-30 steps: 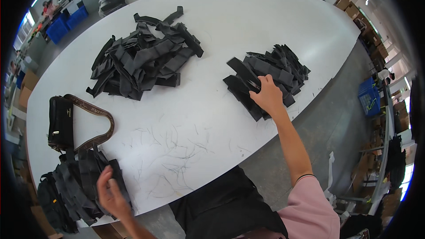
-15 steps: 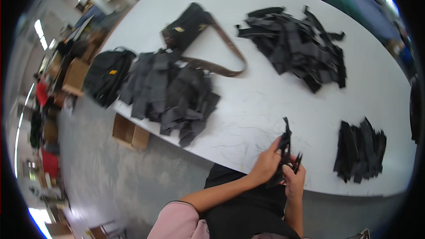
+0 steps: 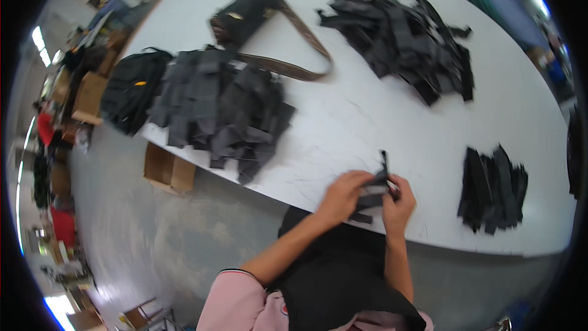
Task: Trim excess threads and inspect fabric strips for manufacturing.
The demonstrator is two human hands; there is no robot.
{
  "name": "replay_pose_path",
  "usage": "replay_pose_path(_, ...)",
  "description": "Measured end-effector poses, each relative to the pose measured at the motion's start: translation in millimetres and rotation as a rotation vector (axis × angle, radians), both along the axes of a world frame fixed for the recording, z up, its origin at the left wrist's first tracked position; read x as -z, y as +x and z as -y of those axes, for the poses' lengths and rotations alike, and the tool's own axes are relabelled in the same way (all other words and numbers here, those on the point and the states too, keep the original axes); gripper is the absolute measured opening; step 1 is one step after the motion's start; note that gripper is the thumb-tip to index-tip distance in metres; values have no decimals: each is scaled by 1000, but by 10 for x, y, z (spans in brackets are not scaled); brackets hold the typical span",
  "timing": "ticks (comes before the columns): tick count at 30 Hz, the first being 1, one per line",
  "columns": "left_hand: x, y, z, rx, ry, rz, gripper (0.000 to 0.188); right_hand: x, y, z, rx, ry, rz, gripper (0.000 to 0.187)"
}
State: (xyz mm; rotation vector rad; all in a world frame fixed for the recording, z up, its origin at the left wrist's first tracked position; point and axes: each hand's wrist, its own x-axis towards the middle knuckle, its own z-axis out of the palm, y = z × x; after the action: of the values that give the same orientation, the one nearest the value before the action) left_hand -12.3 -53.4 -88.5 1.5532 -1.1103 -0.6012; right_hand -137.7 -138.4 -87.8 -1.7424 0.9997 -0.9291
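Near the table's front edge my left hand (image 3: 344, 196) pinches a dark fabric strip piece (image 3: 371, 201). One narrow end of the piece points up and away, and another part hangs over toward the table edge. My right hand (image 3: 399, 206) is closed beside it, around small dark thread snips (image 3: 394, 194) held against the fabric. Fingers hide most of the snips, so I cannot tell whether the blades are on the cloth. To the right lies a small pile of dark strips (image 3: 493, 190).
On the white table (image 3: 343, 129) a big heap of dark strips (image 3: 407, 46) lies at the far side. Grey fabric pieces (image 3: 223, 107) spread at the left, beside a black backpack (image 3: 136, 89) and a strapped shoulder bag (image 3: 245, 17). A cardboard box (image 3: 168, 168) stands below the table edge.
My left hand has shifted left and up, and the fabric is turned and spread more between my hands. The snips' tips, pointing up before, are now mostly hidden at the fabric. The view has shifted slightly.
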Motion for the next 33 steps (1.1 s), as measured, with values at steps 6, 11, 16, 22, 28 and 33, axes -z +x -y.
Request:
replay_pose_path(6,-168,101,-278,93,187,-930,32,-144,-128,58,-356,737,-39,21)
replay_pose_path(11,-295,-101,-155,-44,430,-1124,40,-138,-304,-273,-290,752,29,33)
replay_pose_path(16,-290,-134,-200,-117,402,-761,42,-489,-345,-322,-169,-187,-245,49)
replay_pose_path(22,-342,-90,-191,-47,469,-817,44,-639,-364,-166,-317,-494,-409,39)
replay_pose_path(28,-382,-32,-178,-10,563,-856,45,-665,-424,-75,-406,-748,-408,39)
replay_pose_path(33,-329,-7,-189,32,559,-845,45,-682,-472,-19,-496,-783,-445,39)
